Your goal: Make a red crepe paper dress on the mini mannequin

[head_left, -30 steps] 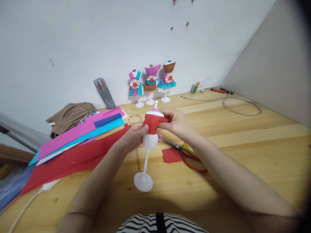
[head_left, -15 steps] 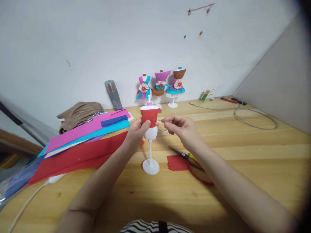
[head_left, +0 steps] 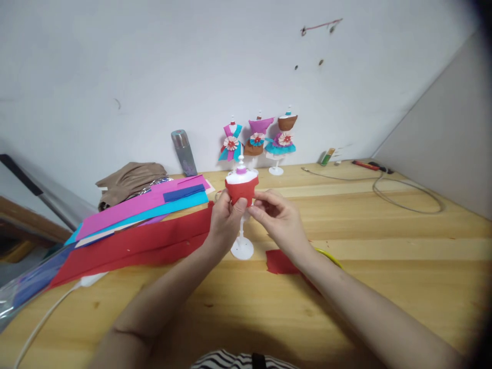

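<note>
A small white mannequin stand rests upright on the wooden table, its bust wrapped in red paper. My left hand grips the bust from the left, thumb pressed on the red wrap. From the right, my right hand pinches the lower edge of the red paper with its fingertips. A loose red paper scrap lies just right of the stand's base, beside my right wrist.
Long sheets of red, cyan, pink and blue paper lie at the left. Three dressed mannequins stand by the wall, with a silver bottle and brown cloth. Cables lie at the right. A yellow scissor handle peeks behind my right forearm.
My right hand came back from the side and pinched the red paper on the bust. The mannequin base now stands on the table, farther from me. The view tilted slightly upward.
</note>
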### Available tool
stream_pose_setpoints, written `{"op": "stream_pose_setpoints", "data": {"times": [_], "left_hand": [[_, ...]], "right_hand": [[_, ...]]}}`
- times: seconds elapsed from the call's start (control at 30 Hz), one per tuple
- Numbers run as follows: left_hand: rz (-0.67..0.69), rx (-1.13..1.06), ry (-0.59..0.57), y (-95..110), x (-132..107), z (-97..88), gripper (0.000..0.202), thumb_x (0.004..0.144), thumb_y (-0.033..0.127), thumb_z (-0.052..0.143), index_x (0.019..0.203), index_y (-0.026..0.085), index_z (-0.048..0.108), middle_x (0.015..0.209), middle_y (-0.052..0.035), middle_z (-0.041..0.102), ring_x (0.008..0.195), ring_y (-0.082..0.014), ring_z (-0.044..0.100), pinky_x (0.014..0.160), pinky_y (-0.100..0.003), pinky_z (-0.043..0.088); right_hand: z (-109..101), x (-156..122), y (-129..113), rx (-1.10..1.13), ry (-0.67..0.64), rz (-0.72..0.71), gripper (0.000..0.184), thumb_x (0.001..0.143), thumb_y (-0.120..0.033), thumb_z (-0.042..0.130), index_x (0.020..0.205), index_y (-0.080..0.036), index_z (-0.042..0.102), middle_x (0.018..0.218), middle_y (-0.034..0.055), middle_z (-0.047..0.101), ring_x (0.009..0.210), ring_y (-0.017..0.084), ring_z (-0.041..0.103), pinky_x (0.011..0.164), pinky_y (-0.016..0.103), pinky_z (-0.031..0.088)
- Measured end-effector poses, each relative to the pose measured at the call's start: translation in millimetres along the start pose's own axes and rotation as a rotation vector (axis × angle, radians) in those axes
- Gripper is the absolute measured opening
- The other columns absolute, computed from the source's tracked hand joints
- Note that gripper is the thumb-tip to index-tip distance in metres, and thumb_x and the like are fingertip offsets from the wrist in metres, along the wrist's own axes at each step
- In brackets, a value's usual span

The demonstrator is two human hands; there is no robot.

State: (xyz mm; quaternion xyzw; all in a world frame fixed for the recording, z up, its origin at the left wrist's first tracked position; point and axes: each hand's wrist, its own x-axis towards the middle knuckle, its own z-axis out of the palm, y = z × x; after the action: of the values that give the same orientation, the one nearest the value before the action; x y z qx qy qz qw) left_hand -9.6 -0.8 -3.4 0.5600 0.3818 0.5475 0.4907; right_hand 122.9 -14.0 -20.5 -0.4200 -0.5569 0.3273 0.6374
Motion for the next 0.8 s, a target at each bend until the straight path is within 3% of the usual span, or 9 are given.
{"op": "stream_pose_setpoints", "data": {"times": [0.1,0.27,0.43,0.53,0.63,0.73,0.8], "left_hand": [[0.078,0.007,0.002,4.5,-6.6,5.3,0.021,0.084,0.037,0.062,0.092,0.018,0.06,0.086,-0.0028,0.062,0.081,-0.0172,0.055,0.077,-0.028,0.044],[0.054,0.034,-0.036,6.3,-10.0,8.5,0.022,0.087,0.037,0.056,0.095,0.016,0.06,0.087,-0.0047,0.064,0.079,-0.0176,0.056,0.076,-0.029,0.046],[0.106,0.109,-0.073,6.1,-11.0,6.1,0.025,0.091,0.037,0.054,0.101,0.015,0.061,0.092,-0.0058,0.065,0.083,-0.0182,0.057,0.076,-0.028,0.044],[0.152,0.138,-0.152,9.9,-12.2,3.1,0.03,0.093,0.043,0.054,0.099,0.015,0.063,0.093,-0.006,0.065,0.085,-0.0185,0.057,0.077,-0.028,0.045],[0.17,0.049,-0.205,12.8,-9.2,-2.5,0.037,0.095,0.049,0.052,0.105,0.017,0.066,0.096,-0.0064,0.068,0.092,-0.0204,0.061,0.082,-0.029,0.046],[0.168,-0.092,-0.109,14.7,-0.9,-11.0,0.036,0.09,0.045,0.061,0.115,0.018,0.063,0.1,-0.0073,0.07,0.097,-0.0212,0.065,0.086,-0.032,0.049],[0.182,-0.068,0.012,17.6,4.9,-17.4,0.028,0.086,0.037,0.067,0.106,0.018,0.063,0.099,-0.0076,0.07,0.09,-0.019,0.065,0.08,-0.03,0.051]], "right_hand": [[-1.8,3.3,-0.2,0.032,-0.003,0.008,0.023,0.071,-0.04,0.077,0.087,-0.025,0.072,0.076,0.0005,0.054,0.067,0.015,0.05,0.064,0.032,0.044],[-3.8,4.4,-6.5,0.091,-0.098,0.055,0.019,0.072,-0.037,0.076,0.08,-0.023,0.065,0.083,0.0012,0.059,0.073,0.016,0.054,0.067,0.031,0.046],[-2.6,3.5,-4.5,0.223,-0.165,0.072,0.031,0.073,-0.044,0.078,0.081,-0.024,0.056,0.08,-0.0009,0.058,0.07,0.015,0.053,0.064,0.028,0.045],[-4.7,6.9,1.7,0.318,-0.191,0.088,0.039,0.07,-0.051,0.08,0.082,-0.024,0.054,0.074,-0.0018,0.057,0.065,0.014,0.052,0.061,0.028,0.044],[-7.9,9.9,5.2,0.395,-0.174,0.148,0.041,0.067,-0.053,0.08,0.084,-0.025,0.055,0.072,-0.0013,0.059,0.06,0.015,0.052,0.059,0.03,0.045],[-8.6,9.3,5.6,0.448,-0.169,0.223,0.038,0.067,-0.052,0.079,0.083,-0.025,0.057,0.07,-0.0008,0.059,0.057,0.016,0.053,0.059,0.031,0.046],[-7.3,7.3,5.4,0.489,-0.182,0.269,0.037,0.067,-0.05,0.08,0.082,-0.024,0.059,0.07,-0.0005,0.06,0.057,0.016,0.053,0.058,0.031,0.046]]}}
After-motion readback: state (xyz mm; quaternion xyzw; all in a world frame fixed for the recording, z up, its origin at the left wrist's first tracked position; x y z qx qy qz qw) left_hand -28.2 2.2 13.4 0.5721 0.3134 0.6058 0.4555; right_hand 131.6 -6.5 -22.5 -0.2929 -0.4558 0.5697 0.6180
